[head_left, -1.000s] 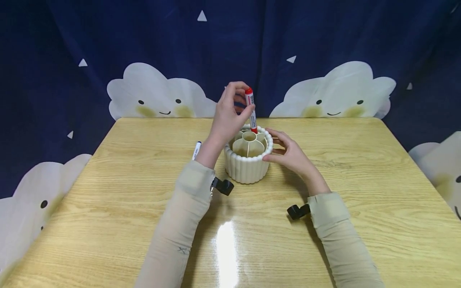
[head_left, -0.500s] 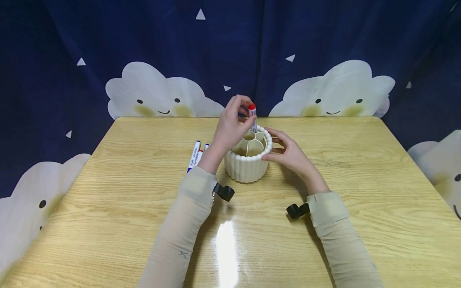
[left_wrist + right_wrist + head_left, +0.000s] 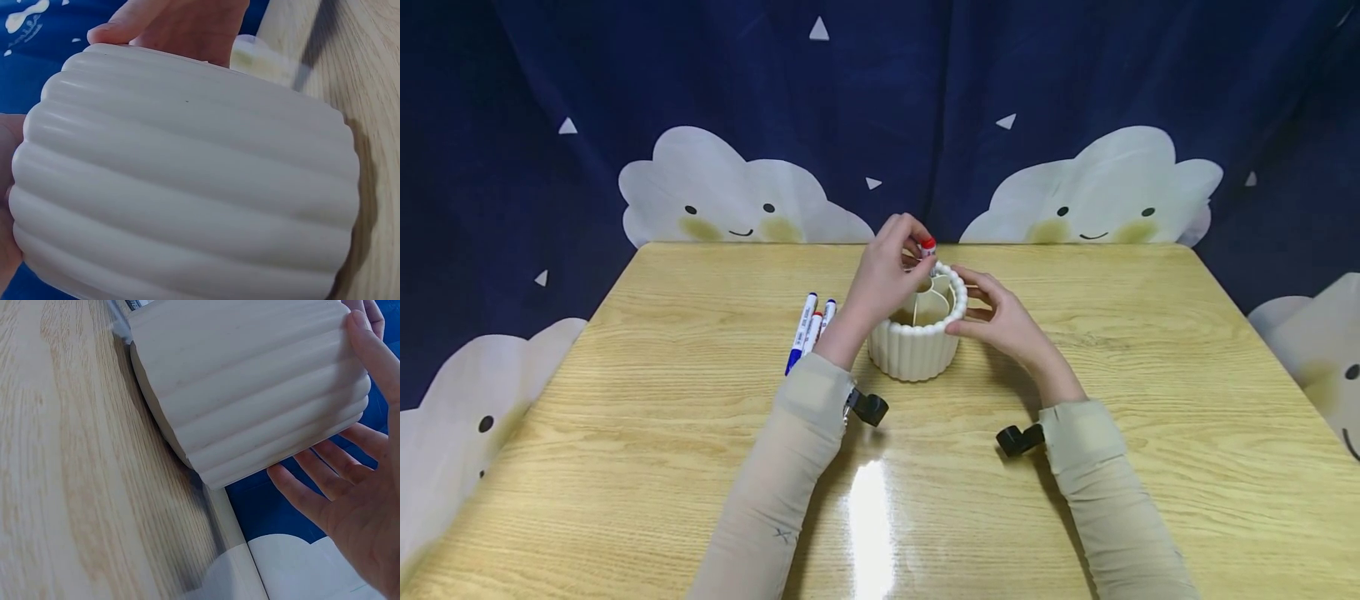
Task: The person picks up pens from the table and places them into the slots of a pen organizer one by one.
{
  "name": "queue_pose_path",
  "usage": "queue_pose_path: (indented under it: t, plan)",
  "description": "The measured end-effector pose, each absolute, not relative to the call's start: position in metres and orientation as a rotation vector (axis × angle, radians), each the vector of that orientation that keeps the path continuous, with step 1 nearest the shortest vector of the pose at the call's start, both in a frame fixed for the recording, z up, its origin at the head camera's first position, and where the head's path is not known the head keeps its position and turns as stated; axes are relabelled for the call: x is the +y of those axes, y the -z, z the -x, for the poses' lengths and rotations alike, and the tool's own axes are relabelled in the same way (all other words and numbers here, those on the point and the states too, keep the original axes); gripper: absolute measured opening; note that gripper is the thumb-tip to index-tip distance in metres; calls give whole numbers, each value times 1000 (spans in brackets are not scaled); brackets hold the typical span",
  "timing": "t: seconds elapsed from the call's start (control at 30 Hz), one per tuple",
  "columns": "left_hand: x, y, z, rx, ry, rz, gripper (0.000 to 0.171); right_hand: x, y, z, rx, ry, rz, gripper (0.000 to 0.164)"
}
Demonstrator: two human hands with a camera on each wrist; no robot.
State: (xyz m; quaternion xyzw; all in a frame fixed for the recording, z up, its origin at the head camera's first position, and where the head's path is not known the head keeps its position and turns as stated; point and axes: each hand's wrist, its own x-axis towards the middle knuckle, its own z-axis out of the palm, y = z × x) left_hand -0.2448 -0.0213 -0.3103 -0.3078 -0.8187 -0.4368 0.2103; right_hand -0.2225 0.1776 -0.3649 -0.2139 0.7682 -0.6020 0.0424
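Observation:
A cream, ribbed pen holder (image 3: 913, 354) with a beaded rim and divided compartments stands upright on the wooden table. At its far rim my left hand (image 3: 883, 275) pinches a red-capped whiteboard marker (image 3: 928, 247) near the cap. The marker points down into a back compartment, its lower part hidden by hand and rim. My right hand (image 3: 998, 315) grips the holder's right side, thumb on the front near the rim and fingers spread round the side. In the right wrist view, those fingers (image 3: 300, 494) lie along the ribbed wall (image 3: 250, 381).
Left of the holder, several markers lie side by side on the table (image 3: 662, 400), among them a blue one (image 3: 802, 329) and a red-ended one (image 3: 812, 332); my left forearm partly covers them. A dark blue curtain (image 3: 880, 100) with clouds hangs behind the table's back edge.
My left hand has lowered the red-capped marker into the back of the holder, so only its top end shows. More markers have come into view beside the left wrist. The right hand stays put.

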Motion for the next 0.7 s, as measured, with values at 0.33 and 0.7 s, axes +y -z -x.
queue_pose_path:
  t: [0.33, 0.7]
  plan:
    - [-21, 312, 244, -2362, 1146, 880, 13, 178, 364, 222, 2354, 1828, 653, 77]
    - [-30, 314, 240, -2440, 1103, 842, 17, 178, 365, 222, 2335, 1842, 661, 78]
